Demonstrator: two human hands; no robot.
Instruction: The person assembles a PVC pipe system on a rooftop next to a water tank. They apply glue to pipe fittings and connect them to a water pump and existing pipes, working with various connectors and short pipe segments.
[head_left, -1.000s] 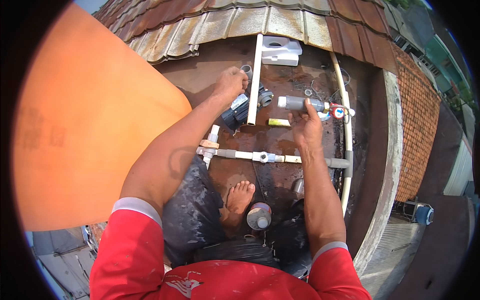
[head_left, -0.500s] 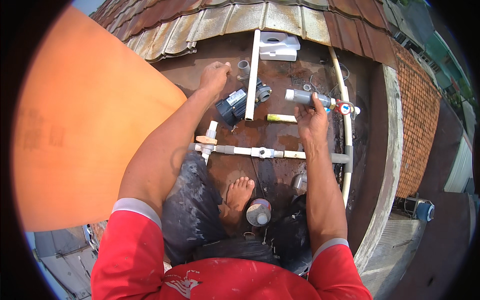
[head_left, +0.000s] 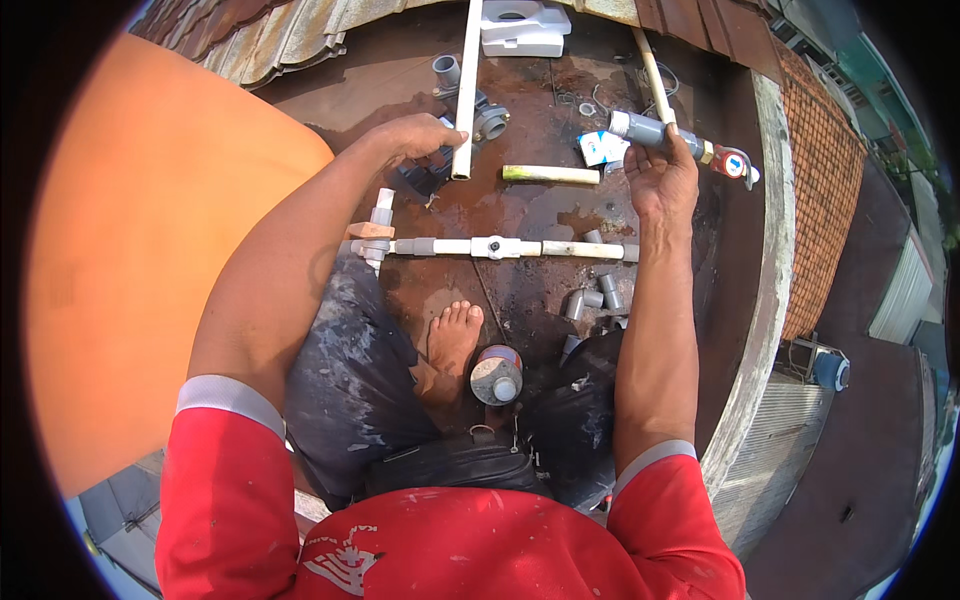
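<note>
My right hand point(head_left: 662, 178) holds a grey PVC pipe piece point(head_left: 650, 131), its thumb and fingers closed around the underside. The piece has a white threaded end on the left. A brass joint and a red round fitting point(head_left: 733, 163) sit on its right end. My left hand point(head_left: 425, 140) has bent fingers, with a fingertip against the lower part of an upright white pipe point(head_left: 467, 90). Behind that hand and pipe lies a dark water pump point(head_left: 490, 122), partly hidden. A short grey pipe stub point(head_left: 447, 69) stands up beside the pump.
A white pipe run with a valve point(head_left: 497, 247) crosses before my foot. Near it lie a loose pipe length point(head_left: 550, 175), grey elbows point(head_left: 580, 302) and a can point(head_left: 497, 376). White foam blocks point(head_left: 523, 40) sit under the roof tiles. A large orange tank point(head_left: 170, 250) stands left.
My left hand has come nearer and to the right, onto the white pipe. My right hand has moved right with the grey pipe piece. The whole view has shifted.
</note>
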